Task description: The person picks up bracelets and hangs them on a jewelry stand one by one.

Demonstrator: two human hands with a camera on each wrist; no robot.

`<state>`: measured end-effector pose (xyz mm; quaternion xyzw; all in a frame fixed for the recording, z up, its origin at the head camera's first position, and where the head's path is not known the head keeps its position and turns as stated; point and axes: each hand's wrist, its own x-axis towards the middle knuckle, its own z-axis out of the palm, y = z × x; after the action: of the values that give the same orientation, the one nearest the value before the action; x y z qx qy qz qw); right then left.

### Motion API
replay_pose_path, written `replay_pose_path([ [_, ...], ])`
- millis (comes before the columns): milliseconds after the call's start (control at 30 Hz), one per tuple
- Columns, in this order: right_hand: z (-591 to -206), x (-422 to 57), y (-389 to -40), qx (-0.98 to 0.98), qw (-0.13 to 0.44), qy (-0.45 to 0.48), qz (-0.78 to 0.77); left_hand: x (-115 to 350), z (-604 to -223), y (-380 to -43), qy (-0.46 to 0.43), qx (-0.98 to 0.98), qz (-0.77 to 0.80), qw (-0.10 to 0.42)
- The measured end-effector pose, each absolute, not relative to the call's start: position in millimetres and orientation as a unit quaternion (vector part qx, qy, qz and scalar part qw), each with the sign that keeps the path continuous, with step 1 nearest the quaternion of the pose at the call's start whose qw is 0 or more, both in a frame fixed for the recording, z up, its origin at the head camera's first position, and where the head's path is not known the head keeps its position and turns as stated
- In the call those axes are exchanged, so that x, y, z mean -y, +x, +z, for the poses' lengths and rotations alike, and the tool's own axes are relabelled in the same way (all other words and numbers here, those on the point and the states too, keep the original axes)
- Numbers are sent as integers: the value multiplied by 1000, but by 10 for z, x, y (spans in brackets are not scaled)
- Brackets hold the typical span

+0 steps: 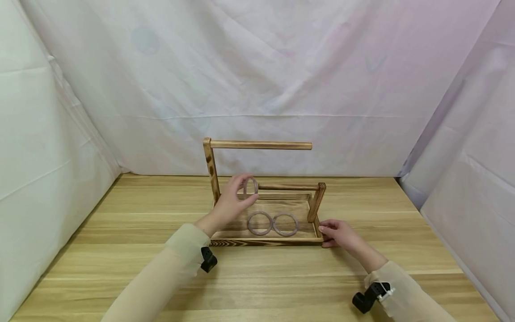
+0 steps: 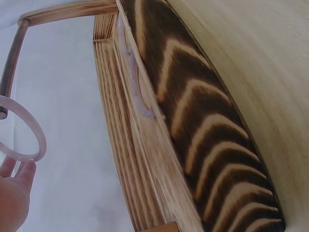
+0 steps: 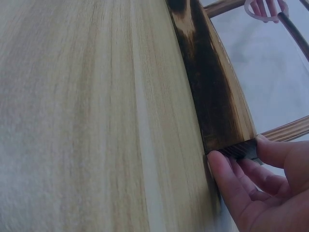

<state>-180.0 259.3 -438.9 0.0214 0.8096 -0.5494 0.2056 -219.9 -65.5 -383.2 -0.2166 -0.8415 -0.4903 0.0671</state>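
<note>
Cloth (image 1: 257, 80): white, hung behind and at both sides. Table (image 1: 120, 241): wood-grained. Tray (image 1: 265, 242): wooden, on the table; upper bar (image 1: 261, 145) joined to left post (image 1: 211, 167), lower bar (image 1: 287, 187) to right post (image 1: 316, 203), each with one free end. Right hand (image 1: 339, 233): gripping the tray's near right corner. Left hand (image 1: 233, 201): thumb and fingers pinching one ring. Rings, three, pale mauve: held ring (image 2: 39, 133) upright at the lower bar's free end, whether around it cannot be told; left ring (image 1: 248, 223) and right ring (image 1: 298, 224) lying in the tray, touching.
</note>
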Motion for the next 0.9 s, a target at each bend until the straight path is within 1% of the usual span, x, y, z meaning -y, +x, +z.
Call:
replay_pose_path([
  [533,-4385,-2585,-1794,-808,206,28,-551,504,-3757,-2239,-234,841,-481,78],
  [900,-4388,-2588,-1796,-807,208,28,-552,426,-3691,-2267,-248,833,-490,67],
])
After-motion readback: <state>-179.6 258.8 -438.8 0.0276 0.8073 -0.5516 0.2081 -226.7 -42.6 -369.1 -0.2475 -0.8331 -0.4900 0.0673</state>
